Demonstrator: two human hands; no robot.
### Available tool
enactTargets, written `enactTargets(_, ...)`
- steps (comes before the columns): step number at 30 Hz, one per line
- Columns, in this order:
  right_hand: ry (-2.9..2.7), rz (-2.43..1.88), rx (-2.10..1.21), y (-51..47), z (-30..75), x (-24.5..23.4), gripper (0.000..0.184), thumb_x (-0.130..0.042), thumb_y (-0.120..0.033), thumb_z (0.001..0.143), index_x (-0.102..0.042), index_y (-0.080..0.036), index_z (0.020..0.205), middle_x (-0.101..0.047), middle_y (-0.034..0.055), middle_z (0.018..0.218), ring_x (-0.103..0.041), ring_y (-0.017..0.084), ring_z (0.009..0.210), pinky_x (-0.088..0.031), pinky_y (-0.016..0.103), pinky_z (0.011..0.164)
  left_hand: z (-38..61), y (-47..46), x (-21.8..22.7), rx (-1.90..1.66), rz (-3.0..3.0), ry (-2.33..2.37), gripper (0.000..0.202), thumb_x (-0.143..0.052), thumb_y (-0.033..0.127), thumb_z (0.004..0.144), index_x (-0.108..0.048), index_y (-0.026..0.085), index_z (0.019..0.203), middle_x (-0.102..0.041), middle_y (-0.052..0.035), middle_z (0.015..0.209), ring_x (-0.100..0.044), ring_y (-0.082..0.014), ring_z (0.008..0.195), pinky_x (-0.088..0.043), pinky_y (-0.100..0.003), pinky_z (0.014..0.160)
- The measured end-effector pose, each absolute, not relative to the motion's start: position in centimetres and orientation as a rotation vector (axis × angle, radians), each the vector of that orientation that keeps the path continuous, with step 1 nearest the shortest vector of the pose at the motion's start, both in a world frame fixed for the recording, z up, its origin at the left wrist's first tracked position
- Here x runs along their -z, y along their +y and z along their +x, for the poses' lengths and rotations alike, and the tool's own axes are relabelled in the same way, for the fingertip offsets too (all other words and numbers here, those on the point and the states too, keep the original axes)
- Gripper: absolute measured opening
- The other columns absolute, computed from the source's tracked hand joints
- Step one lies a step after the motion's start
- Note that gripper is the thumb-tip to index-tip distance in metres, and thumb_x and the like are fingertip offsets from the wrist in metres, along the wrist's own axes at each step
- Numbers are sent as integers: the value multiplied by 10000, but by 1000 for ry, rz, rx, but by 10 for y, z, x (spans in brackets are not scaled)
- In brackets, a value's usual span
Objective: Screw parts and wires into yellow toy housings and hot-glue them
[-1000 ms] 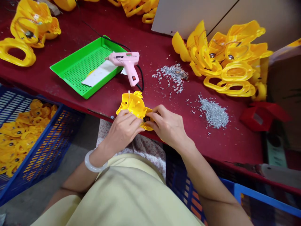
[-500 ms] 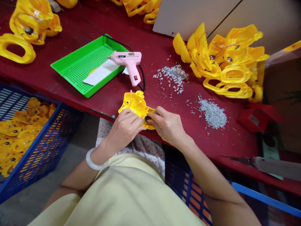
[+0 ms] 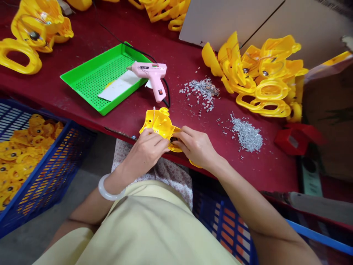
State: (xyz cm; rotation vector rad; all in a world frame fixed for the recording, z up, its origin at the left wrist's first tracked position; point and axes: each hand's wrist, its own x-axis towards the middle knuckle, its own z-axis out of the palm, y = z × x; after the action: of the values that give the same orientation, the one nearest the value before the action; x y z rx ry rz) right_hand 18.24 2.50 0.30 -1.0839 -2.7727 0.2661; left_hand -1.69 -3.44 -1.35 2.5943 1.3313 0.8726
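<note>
The left hand [image 3: 146, 151] and right hand [image 3: 195, 147] clamp on a yellow plastic housing [image 3: 159, 124], just in front of the pink hot-glue gun [image 3: 151, 78]; the right hand touches a dark round part [image 3: 173, 140] set in it.

Housing [image 3: 158, 125]: glossy yellow moulded plastic. Glue gun [image 3: 153, 75]: smooth pink plastic. Tray [image 3: 102, 79]: matt green perforated plastic. Crate [image 3: 56, 171]: blue plastic. Loose clips [image 3: 246, 135]: bright metal. Tabletop [image 3: 271, 171]: scuffed red paint, slight sheen.
</note>
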Motion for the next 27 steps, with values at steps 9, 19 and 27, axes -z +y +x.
enactTargets(9,-2662,-1032,-273,23,186,4,210,-502,-273,936,-681,-164,929,-648,74,863,-590,148,741,-442,257,640,-19,-36,-5,-537,2562,1388,173,-434,128,956,-585,148,876,-560,-64,893,-531,-209,855,-455,-362,811)
enactTargets(19,-2695,-930,-300,28,189,-2,238,-510,-341,943,-688,-187,975,-634,50,880,-548,113,701,-322,232,553,-15,-30,-1,-760,2519,1358,199,-469,153,954,-640,123,859,-615,-87,924,-575,-200,865,-493,-346,815)
enactTargets(27,-2848,-758,-163,34,182,-7,315,-420,-317,980,-696,-206,876,-645,30,878,-494,93,663,-240,259,546,-15,-29,-1,-730,2520,1344,206,-447,199,976,-617,132,881,-645,-88,958,-607,-211,923,-488,-372,865)
